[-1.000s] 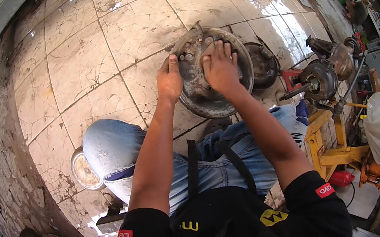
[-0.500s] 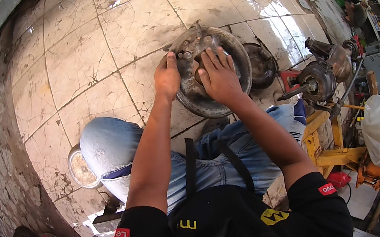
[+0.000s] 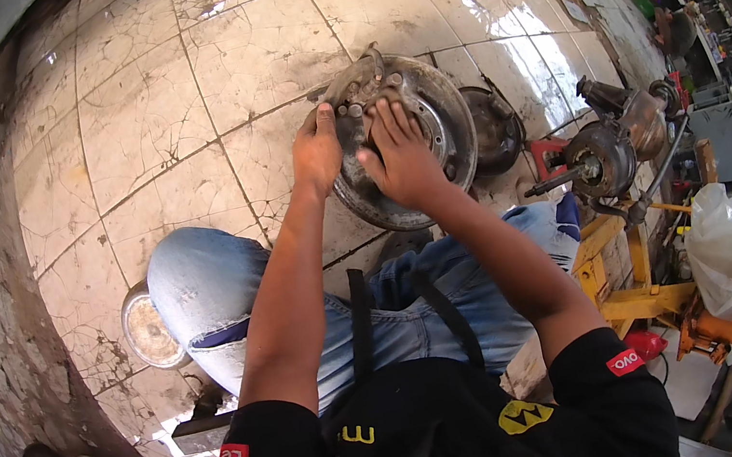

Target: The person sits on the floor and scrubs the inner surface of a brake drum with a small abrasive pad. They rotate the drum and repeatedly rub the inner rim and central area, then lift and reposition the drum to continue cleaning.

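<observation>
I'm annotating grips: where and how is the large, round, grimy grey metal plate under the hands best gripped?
Probably the outer rim of the round grey plate, from left and right: the edge is circular, while small metal fittings cluster near the top. The left hand has its thumb on the left edge.

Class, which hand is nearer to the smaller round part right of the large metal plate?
Right: the right hand rests on the large metal plate, left of the smaller round part; the left hand touches the plate's left rim, farther away.
</observation>
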A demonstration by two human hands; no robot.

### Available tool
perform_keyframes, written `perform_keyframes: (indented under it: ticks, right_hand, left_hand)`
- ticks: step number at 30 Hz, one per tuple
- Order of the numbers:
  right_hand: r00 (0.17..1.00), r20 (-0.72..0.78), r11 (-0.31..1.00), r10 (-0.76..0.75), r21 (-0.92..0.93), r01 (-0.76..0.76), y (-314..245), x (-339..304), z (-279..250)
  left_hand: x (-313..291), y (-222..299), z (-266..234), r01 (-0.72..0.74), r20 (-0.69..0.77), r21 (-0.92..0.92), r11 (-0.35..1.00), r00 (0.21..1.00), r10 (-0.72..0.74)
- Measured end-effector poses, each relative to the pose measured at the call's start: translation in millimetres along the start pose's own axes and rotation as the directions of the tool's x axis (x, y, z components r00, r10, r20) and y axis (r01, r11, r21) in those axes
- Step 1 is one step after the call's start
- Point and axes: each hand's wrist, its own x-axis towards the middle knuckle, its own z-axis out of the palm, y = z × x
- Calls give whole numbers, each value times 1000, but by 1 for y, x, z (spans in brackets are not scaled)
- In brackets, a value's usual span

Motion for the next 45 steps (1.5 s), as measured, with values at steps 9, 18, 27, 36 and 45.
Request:
perform_keyframes:
  ticks: [9,18,27,36,45]
  right_hand:
    - [999,17,997,35,73,-36,-12,0,-1]
    - [964,245,993,-105,72,90,-24,-41,-20]
    - [960,265,993,97,-90,-75,-17,-67,-15]
    - [930,242,960,276,-109,-257,21,-69,-20]
    - [941,114,948,319,-41,-317,23,-57,-8]
  left_hand:
    - [3,-3,-2,22,32,-111,994,999,-19]
    - [7,-9,-5,-3,33,-136,991,999,8]
    - [5,-4,-3,1,14,-84,996,1000,1]
    - [11,-11,-5,19,52,-170,985,999,-11]
    - [3,0,-3,39,27,-100,994,999,-36]
